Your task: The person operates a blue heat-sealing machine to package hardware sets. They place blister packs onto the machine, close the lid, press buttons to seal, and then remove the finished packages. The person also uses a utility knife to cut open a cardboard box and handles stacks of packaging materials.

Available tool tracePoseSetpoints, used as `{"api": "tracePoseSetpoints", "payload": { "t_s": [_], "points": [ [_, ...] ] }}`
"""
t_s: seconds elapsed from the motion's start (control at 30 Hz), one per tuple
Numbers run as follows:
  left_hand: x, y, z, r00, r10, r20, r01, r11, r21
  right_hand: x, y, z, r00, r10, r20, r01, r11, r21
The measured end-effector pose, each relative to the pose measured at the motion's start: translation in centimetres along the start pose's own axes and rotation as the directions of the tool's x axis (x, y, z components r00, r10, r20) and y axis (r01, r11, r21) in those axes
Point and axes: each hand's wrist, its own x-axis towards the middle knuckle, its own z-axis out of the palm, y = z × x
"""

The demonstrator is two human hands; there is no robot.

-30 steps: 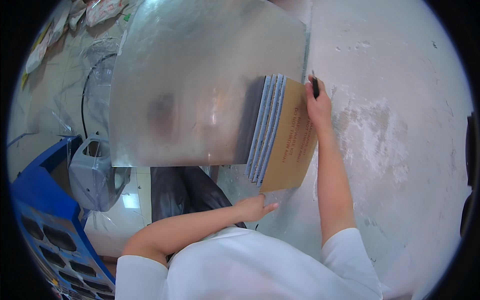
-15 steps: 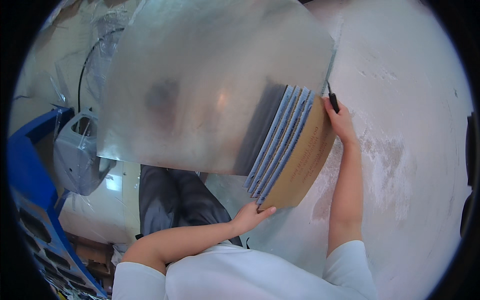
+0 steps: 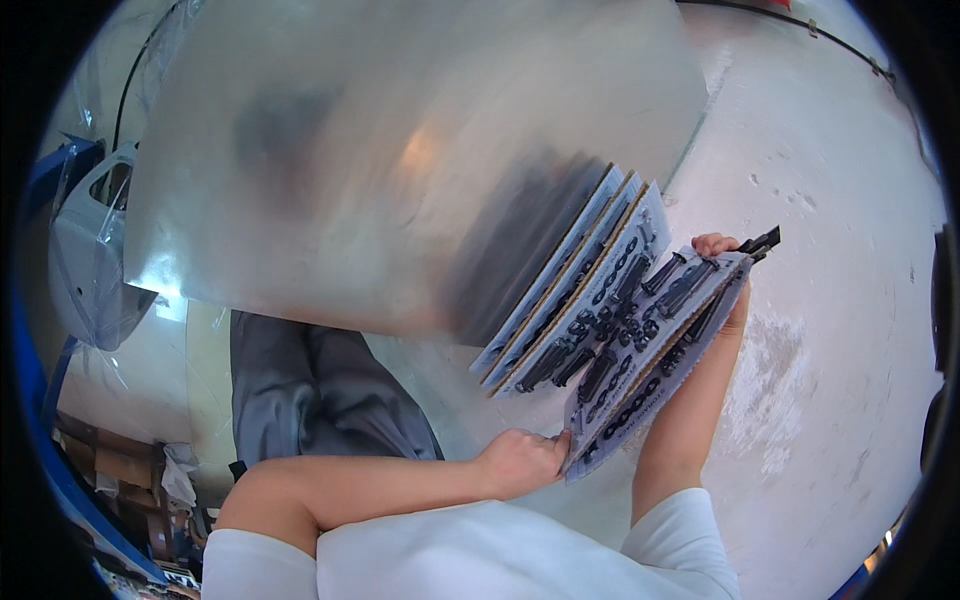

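Skin-packed cardboard cards carrying black bolts and washers are between my hands. At their lower corner, my left hand (image 3: 525,462) pinches the front cards (image 3: 650,340). My right hand (image 3: 715,245) is wrapped round their far edge, its palm behind them. A dark tool (image 3: 765,243), seen earlier as a thin-bladed knife with a black handle, sticks out past that hand. Left of these cards, a row of similar cards (image 3: 575,285) stands on edge, leaning on a shiny sheet. The held cards are tilted away from this row, their hardware side showing.
A large glossy metal-like sheet (image 3: 380,180) covers the upper left of the work surface. Worn pale tabletop (image 3: 790,380) lies to the right. At far left stand a grey plastic-wrapped part (image 3: 95,270) and a blue frame (image 3: 40,390). A black cable (image 3: 850,45) runs along the back right.
The front cards have been swung open toward me, away from the row, and their hardware faces now show. My right hand has moved right with the tool; the view has shifted.
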Motion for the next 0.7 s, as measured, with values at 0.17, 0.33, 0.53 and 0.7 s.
{"api": "tracePoseSetpoints", "payload": {
  "t_s": [0.17, 0.33, 0.53, 0.7],
  "points": [
    [-0.1, -0.1, 0.2, 0.999, 0.008, 0.047, -0.008, 1.0, 0.003, -0.2, 0.0, 0.6, 0.994, 0.091, -0.054, -0.08, 0.979, 0.189],
    [-0.1, -0.3, -0.4, 0.998, -0.001, 0.06, 0.002, 1.0, -0.022, -0.3, 0.0, 0.6, 0.992, 0.085, -0.088, -0.076, 0.992, 0.103],
    [-0.2, -0.5, -0.6, 1.0, -0.023, 0.017, 0.024, 0.998, -0.053, 0.2, 0.2, -0.1, 1.0, -0.003, -0.004, 0.002, 0.998, -0.064],
    [-0.2, -0.4, -0.5, 0.999, -0.012, 0.03, 0.012, 1.0, -0.021, 0.3, 0.3, -0.5, 1.0, 0.014, 0.008, -0.014, 0.999, -0.039]
  ]
}}
